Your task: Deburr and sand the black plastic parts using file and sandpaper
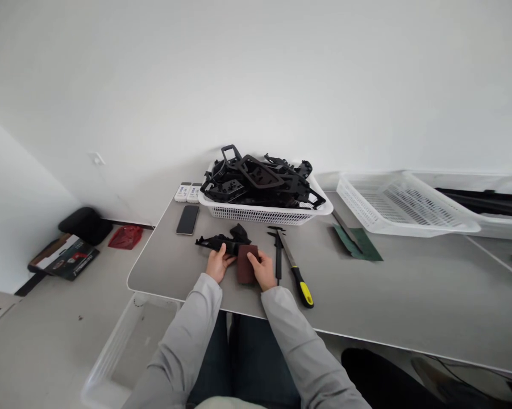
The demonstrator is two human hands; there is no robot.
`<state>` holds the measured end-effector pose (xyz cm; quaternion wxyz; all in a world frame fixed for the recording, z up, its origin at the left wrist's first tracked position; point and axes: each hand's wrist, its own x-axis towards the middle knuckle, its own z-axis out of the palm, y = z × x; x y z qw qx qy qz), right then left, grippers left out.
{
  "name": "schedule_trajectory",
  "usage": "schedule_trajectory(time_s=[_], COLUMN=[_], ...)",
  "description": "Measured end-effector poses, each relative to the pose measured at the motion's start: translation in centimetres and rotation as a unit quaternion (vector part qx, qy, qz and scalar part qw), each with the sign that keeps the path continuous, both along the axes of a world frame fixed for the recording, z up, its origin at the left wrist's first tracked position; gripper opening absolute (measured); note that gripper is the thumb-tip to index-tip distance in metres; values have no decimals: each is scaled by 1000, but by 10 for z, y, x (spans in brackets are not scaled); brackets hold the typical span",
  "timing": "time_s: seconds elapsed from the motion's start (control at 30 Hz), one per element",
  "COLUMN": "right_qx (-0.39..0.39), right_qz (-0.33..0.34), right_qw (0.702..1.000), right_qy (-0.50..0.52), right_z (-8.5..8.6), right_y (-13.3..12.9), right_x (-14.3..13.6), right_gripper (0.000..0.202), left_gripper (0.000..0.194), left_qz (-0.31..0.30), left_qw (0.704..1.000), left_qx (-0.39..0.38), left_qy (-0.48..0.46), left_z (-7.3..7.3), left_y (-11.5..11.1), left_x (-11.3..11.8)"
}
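Note:
Near the front edge of the table, my left hand [218, 265] is closed on a black plastic part [221, 241], which has an irregular, bracket-like outline. Beside it my right hand [263, 269] pinches a piece of reddish-brown sandpaper [247, 266], thumb on top. The sandpaper overlaps the right end of the part; whether they touch is hard to make out. Just right of my right hand lie a black caliper [278, 255] and a flat file [300, 281] with a black and yellow handle.
A white basket [259, 215] heaped with black plastic parts stands against the wall. At left lie a phone [188, 220] and small white boxes [187, 193]. Green sandpaper [369, 245] and other white baskets [409, 227] are at right. A clear bin [123, 352] sits below the table's left edge.

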<state>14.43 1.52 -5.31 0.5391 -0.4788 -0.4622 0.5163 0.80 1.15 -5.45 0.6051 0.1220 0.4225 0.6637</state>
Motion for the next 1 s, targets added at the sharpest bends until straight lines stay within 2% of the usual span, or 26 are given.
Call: schedule_trajectory(time_s=[0.23, 0.47, 0.7, 1.0], right_qx=[34, 80, 136, 155], right_qz=[-22, -18, 9, 21], right_qw=[997, 991, 981, 974], right_qy=[-61, -101, -140, -163], right_z=[-10, -13, -10, -15], right_y=[-3, -5, -6, -7], right_x=[3, 1, -6, -5], right_gripper=[22, 27, 25, 22], left_gripper=[45, 45, 48, 49], left_qz=[-72, -60, -63, -59], left_qw=[996, 996, 989, 986], left_qx=[39, 59, 44, 49], left_qy=[43, 43, 123, 148], left_z=[4, -1, -9, -12], left_y=[-5, -3, -1, -2], left_x=[-1, -3, 0, 1])
